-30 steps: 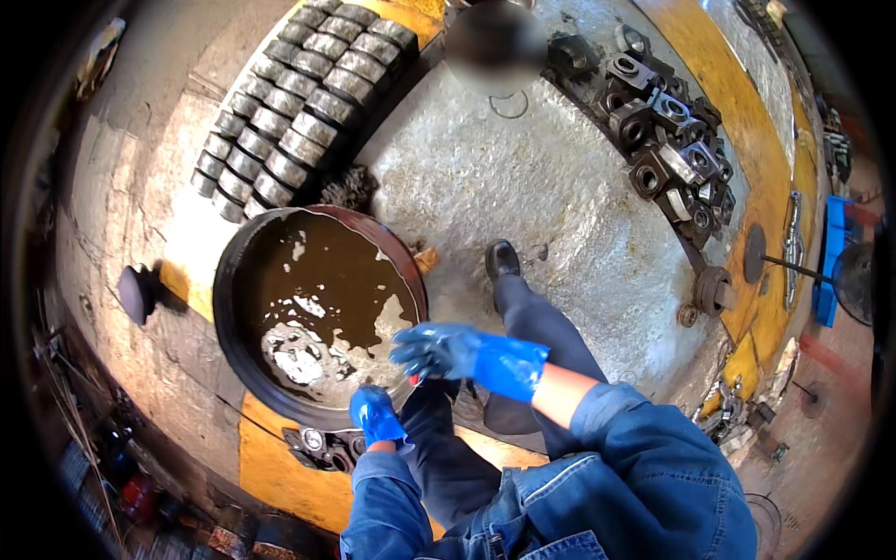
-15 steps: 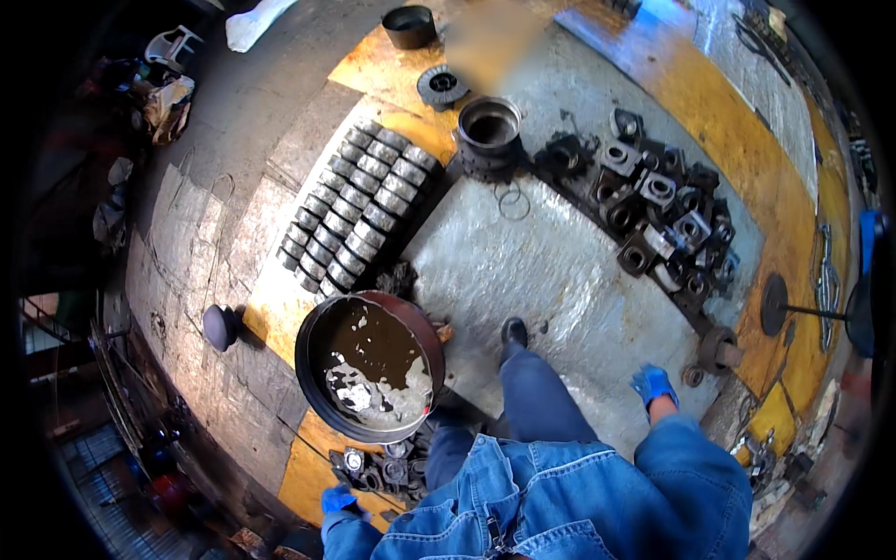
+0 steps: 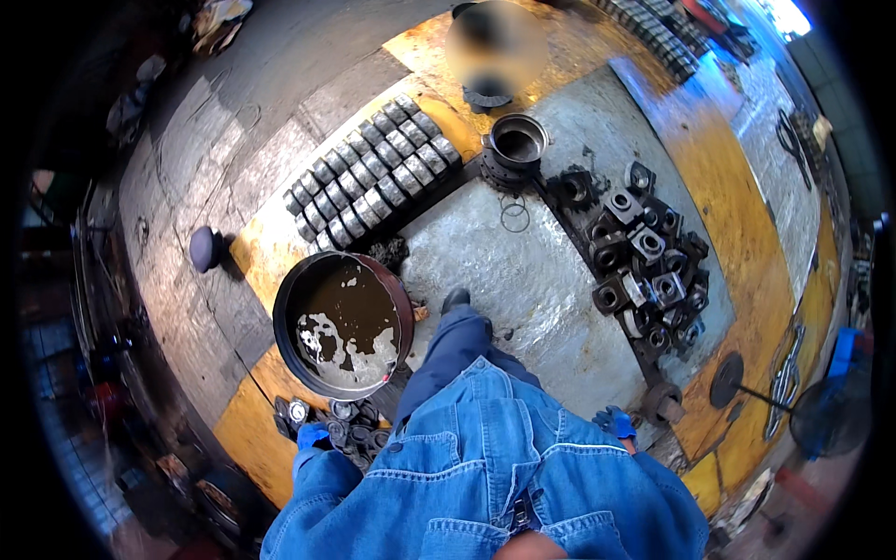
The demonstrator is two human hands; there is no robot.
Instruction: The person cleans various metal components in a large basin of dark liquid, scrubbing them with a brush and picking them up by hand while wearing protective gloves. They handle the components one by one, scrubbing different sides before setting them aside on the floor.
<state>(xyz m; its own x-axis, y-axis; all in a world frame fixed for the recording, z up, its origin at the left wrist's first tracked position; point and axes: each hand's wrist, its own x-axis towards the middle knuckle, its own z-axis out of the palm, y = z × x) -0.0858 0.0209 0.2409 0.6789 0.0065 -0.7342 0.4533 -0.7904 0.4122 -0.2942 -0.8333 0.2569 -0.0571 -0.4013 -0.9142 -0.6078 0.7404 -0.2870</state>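
My left hand [image 3: 314, 436], in a blue glove, hangs beside a small cluster of dark, greasy metal parts [image 3: 347, 431]. Its fingers are too small and partly hidden to read, and whether it touches a part is unclear. On the other side, my right hand [image 3: 615, 423], in a blue glove with a dark face, hangs by my hip with its fingers apart, holding nothing. The thing nearest to it is a thick rusty metal ring [image 3: 662, 404]. Ahead of my left hand stands a big round drum [image 3: 405, 313] of murky brown liquid with pale scum.
Rows of silvery rollers [image 3: 373, 163] lie beyond the drum. A hollow metal hub [image 3: 516, 142] stands far ahead, with thin rings near it. Dark bearing housings [image 3: 649, 245] are heaped at right. A disc on a rod [image 3: 727, 380] lies at far right; a dark rounded object [image 3: 205, 249] sits at left.
The view has swung, and my body has turned and stepped. My right hand has come in from its outstretched place to beside my hip; my left hand is now nearer the metal parts.
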